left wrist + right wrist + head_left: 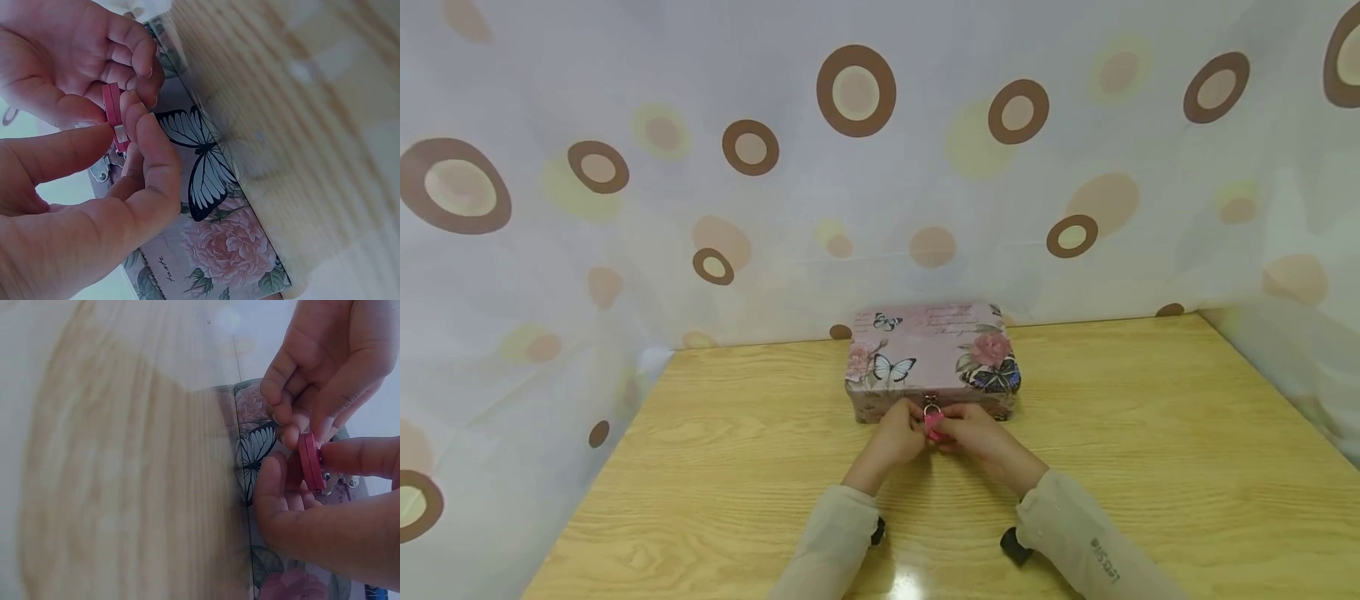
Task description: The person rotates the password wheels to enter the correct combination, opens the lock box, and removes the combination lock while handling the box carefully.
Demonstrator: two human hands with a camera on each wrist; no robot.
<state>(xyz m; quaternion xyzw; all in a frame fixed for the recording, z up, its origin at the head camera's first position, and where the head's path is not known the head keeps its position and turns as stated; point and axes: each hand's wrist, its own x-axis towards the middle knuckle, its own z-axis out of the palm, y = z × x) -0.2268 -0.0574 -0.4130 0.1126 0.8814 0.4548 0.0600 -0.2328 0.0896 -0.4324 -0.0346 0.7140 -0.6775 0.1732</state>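
A small pink-red padlock [934,425] with a silver shackle hangs at the metal clasp [931,398] on the front of a pink butterfly-and-rose box [925,333]. My left hand [892,442] pinches the padlock from the left, thumb and fingertips on its body. From the other side my right hand [988,440] grips it between thumb and fingers. In the left wrist view a small silver part shows on the edge of the padlock [112,106]. The right wrist view shows the padlock [310,462] edge-on. Whether the shackle is locked I cannot tell.
The box stands on a light wooden table [737,450], close to its back edge. Behind and at both sides hangs a white curtain [775,217] with brown and peach circles. A dark band [1015,546] shows beneath the right sleeve.
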